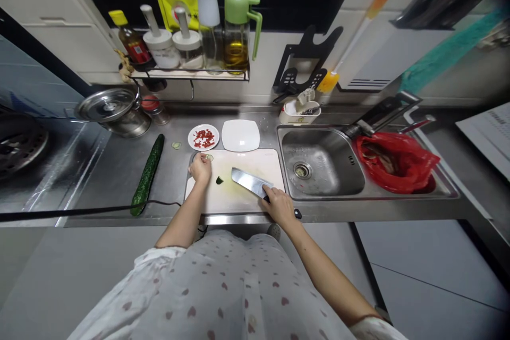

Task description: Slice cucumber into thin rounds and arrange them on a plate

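A white cutting board [258, 159] lies on the steel counter in front of me. My right hand [280, 204] is wrapped round the handle of a knife [249, 180], whose broad blade lies over the board, pointing left. My left hand [200, 168] is closed at the board's upper left corner, beside thin pale green slices [209, 157]; what its fingers hold, if anything, is too small to make out. Between the hands sits a small dark green piece [219, 180]. A whole cucumber [148, 175] lies left of the board.
Behind the board stand a plate of red pieces [203, 137] and a white square plate [240, 135]. The sink [322, 164] is on the right, with a red bag [396, 162]. A lidded pot [127, 117] stands back left, below a bottle rack [191, 75]. A dark cable [79, 212] crosses the cucumber.
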Demonstrator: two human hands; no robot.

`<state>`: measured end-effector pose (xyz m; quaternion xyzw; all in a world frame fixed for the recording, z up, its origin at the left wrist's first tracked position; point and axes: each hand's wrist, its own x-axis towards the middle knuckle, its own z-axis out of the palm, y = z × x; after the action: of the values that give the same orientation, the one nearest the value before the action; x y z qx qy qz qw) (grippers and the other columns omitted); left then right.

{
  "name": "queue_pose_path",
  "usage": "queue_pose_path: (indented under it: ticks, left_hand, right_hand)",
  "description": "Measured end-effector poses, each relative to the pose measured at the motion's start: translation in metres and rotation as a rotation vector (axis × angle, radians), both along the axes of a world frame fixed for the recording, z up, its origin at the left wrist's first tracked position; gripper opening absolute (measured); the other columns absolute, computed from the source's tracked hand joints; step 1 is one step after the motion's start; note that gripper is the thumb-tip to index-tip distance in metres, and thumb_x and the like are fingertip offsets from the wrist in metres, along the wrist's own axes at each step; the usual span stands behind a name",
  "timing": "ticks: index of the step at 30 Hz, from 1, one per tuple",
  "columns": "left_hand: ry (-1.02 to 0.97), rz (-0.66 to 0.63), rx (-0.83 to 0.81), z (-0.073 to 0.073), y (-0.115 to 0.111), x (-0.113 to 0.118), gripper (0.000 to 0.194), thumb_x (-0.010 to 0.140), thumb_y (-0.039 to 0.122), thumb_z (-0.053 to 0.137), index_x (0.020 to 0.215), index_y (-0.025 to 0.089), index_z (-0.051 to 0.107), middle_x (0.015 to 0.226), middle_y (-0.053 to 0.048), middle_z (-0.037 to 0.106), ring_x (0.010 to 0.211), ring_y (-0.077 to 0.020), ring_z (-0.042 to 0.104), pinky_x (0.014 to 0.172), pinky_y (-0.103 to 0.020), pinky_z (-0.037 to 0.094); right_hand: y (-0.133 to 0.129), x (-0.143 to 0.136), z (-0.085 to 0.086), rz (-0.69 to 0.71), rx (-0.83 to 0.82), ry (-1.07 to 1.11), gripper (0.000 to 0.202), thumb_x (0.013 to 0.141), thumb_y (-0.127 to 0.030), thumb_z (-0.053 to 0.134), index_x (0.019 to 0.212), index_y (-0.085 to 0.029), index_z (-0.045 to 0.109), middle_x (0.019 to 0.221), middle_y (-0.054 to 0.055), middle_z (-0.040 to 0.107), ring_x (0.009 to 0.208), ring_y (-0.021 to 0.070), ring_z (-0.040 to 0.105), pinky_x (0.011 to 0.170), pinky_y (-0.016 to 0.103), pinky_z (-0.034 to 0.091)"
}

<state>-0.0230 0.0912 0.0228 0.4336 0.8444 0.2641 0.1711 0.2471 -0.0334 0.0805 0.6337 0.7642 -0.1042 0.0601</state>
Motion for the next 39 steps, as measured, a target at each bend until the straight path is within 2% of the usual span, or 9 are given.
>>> queue_pose_path:
  ticks: [6,11,17,19,22,25,29,33,39]
  left_hand:
    - [0.059,-0.057,0.004,-0.004,0.003,-0.003,0.022,0.078,0.021,0.052,0.096,0.023,0.064,0.085,-0.007,0.068,0.09,-0.025,0.059,0.088,-0.041,0.035]
    - [0.101,-0.079,0.034,-0.006,0.001,-0.003,0.022,0.079,0.023,0.05,0.091,0.021,0.069,0.099,-0.011,0.067,0.096,-0.0271,0.057,0.088,-0.042,0.034]
    - [0.092,-0.096,0.05,-0.006,0.002,-0.002,0.023,0.079,0.024,0.052,0.093,0.021,0.07,0.1,-0.012,0.066,0.099,-0.0289,0.056,0.09,-0.045,0.034]
    - [0.062,-0.077,0.07,-0.005,0.002,-0.003,0.024,0.08,0.024,0.051,0.096,0.022,0.069,0.101,-0.011,0.066,0.1,-0.0279,0.056,0.091,-0.044,0.034]
    - [-0.017,0.017,0.126,-0.004,-0.002,-0.004,0.029,0.082,0.027,0.049,0.104,0.022,0.066,0.098,-0.009,0.066,0.095,-0.0237,0.057,0.091,-0.04,0.037]
    - [-0.116,0.058,0.201,-0.004,-0.017,-0.002,0.032,0.083,0.032,0.046,0.107,0.019,0.063,0.094,-0.007,0.064,0.083,-0.0179,0.057,0.084,-0.033,0.042]
    - [-0.2,-0.065,0.25,-0.007,-0.051,0.007,0.03,0.083,0.036,0.048,0.102,0.018,0.063,0.084,-0.004,0.063,0.071,-0.0143,0.055,0.074,-0.027,0.045]
    - [-0.127,-0.205,0.301,-0.011,-0.084,0.013,0.021,0.084,0.034,0.05,0.091,0.019,0.063,0.088,-0.005,0.063,0.076,-0.016,0.057,0.076,-0.029,0.046]
    - [-0.059,-0.416,0.335,-0.017,-0.098,0.013,0.019,0.085,0.032,0.052,0.093,0.02,0.065,0.093,-0.006,0.067,0.091,-0.0193,0.06,0.085,-0.033,0.045]
  right_hand:
    - [0.0,0.0,0.003,-0.01,-0.027,0.011,0.043,0.09,-0.038,0.045,0.129,-0.021,0.05,0.102,0.009,0.065,0.096,0.0219,0.056,0.079,0.029,0.036]
    - [0.003,-0.001,0.005,-0.003,-0.031,0.018,0.041,0.09,-0.037,0.045,0.127,-0.02,0.051,0.1,0.009,0.065,0.095,0.0217,0.057,0.078,0.029,0.037]
    - [0.004,-0.003,0.006,-0.007,-0.047,0.045,0.042,0.09,-0.037,0.046,0.128,-0.019,0.051,0.101,0.01,0.065,0.095,0.0216,0.057,0.079,0.029,0.037]
    - [0.004,-0.004,0.006,-0.014,-0.051,0.056,0.043,0.089,-0.038,0.046,0.128,-0.019,0.051,0.102,0.01,0.066,0.096,0.0215,0.058,0.079,0.028,0.037]
    - [0.004,-0.005,0.008,-0.039,-0.06,0.08,0.042,0.089,-0.037,0.045,0.126,-0.02,0.053,0.101,0.009,0.066,0.094,0.0209,0.059,0.077,0.027,0.038]
    - [0.004,-0.007,0.01,-0.094,-0.091,0.098,0.038,0.091,-0.035,0.04,0.124,-0.022,0.055,0.101,0.007,0.068,0.089,0.0197,0.062,0.073,0.026,0.038]
    - [0.006,-0.009,0.01,-0.152,-0.13,0.084,0.036,0.094,-0.032,0.033,0.122,-0.024,0.055,0.095,0.006,0.07,0.084,0.0192,0.064,0.069,0.026,0.036]
    - [0.01,-0.012,0.01,-0.14,-0.183,0.062,0.039,0.098,-0.034,0.025,0.118,-0.022,0.055,0.091,0.008,0.07,0.083,0.0194,0.064,0.068,0.026,0.035]
    - [0.014,-0.03,0.014,-0.048,-0.232,0.08,0.037,0.099,-0.035,0.022,0.118,-0.021,0.051,0.092,0.008,0.07,0.084,0.0192,0.064,0.07,0.026,0.036]
